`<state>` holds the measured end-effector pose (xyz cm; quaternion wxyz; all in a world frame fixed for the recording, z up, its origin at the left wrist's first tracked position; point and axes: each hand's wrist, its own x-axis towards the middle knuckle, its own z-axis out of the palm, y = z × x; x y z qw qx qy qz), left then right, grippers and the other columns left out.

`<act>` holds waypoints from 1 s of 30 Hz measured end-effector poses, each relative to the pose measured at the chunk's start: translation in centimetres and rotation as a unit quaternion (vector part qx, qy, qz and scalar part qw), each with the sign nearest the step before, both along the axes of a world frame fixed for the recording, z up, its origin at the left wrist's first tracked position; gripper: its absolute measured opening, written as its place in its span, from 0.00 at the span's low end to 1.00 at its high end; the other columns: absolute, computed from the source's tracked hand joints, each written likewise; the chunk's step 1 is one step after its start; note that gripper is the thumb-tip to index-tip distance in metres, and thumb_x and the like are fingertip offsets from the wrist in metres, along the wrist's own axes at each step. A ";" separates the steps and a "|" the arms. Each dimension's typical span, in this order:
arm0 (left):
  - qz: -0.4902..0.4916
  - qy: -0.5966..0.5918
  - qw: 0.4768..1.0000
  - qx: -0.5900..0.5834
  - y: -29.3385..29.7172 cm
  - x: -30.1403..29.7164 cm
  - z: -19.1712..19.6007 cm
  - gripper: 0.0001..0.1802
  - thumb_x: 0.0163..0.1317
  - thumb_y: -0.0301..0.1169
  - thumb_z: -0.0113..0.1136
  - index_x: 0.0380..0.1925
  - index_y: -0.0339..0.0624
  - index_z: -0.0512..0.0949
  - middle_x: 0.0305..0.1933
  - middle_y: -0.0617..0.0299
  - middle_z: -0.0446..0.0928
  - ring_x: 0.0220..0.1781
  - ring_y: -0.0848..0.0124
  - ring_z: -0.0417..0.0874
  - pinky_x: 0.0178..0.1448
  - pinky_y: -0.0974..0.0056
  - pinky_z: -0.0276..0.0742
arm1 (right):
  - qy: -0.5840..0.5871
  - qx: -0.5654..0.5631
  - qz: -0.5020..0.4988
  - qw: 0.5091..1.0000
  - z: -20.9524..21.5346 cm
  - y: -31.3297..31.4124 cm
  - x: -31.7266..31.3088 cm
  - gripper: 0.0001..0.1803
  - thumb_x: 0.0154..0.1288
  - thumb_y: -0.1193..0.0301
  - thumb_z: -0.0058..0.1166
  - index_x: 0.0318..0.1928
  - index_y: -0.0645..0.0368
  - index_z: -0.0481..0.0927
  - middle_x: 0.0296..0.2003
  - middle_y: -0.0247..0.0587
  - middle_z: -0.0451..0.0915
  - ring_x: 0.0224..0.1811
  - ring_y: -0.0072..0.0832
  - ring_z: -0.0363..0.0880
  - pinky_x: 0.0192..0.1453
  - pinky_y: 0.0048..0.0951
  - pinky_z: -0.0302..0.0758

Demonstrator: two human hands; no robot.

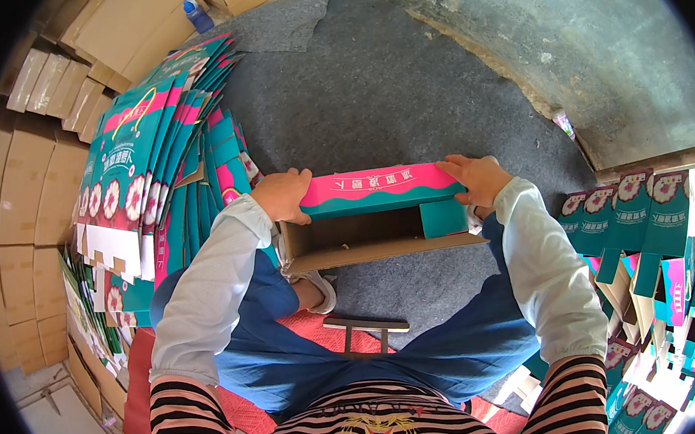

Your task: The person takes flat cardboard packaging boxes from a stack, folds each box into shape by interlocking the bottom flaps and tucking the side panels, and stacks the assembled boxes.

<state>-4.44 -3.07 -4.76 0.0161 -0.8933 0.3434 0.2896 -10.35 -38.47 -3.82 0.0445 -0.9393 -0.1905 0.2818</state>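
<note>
A pink and teal cardboard gift box [378,188] is held up in front of me above my knees. Its open side faces me and shows a bare brown inside, with a teal flap folded at the right end. My left hand [282,195] is closed on the left end, fingers over the pink edge. At the other end, my right hand [474,180] grips the pink edge, fingers on top and thumb lower down. Left of my knee leans a thick stack of flattened teal and pink boxes [136,159].
Plain brown cartons [28,184] are piled along the left. A blue bottle [197,16] stands by the far cartons. Set-up teal boxes [629,215] are stacked at the right. A small wooden piece [366,325] lies between my legs on dark matting [391,82]. A concrete wall [605,58] rises behind.
</note>
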 end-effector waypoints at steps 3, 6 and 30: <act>-0.036 -0.047 0.998 0.019 -0.8 -0.1 -0.1 0.37 0.36 0.45 0.71 0.42 0.31 0.68 0.40 0.45 0.75 0.42 0.52 0.79 0.45 0.55 0.77 | -0.034 -0.033 0.038 0.998 -0.4 0.3 -0.4 0.39 0.50 0.69 0.62 0.63 0.58 0.59 0.60 0.51 0.63 0.47 0.48 0.76 0.51 0.40 0.74; -0.053 -0.057 0.995 0.069 -1.5 -0.2 0.0 0.37 0.34 0.45 0.72 0.41 0.32 0.69 0.39 0.48 0.77 0.41 0.54 0.80 0.43 0.57 0.77 | -0.061 -0.048 0.065 0.995 -0.7 0.7 -0.5 0.39 0.50 0.68 0.62 0.62 0.61 0.60 0.55 0.54 0.66 0.41 0.48 0.79 0.45 0.40 0.77; -0.059 -0.006 0.997 0.052 -1.2 0.8 -0.6 0.42 0.37 0.49 0.73 0.44 0.31 0.66 0.45 0.41 0.73 0.47 0.49 0.78 0.48 0.56 0.76 | -0.037 0.067 -0.053 0.996 -1.8 0.2 -0.8 0.39 0.50 0.69 0.64 0.63 0.50 0.59 0.57 0.47 0.63 0.55 0.44 0.71 0.58 0.39 0.70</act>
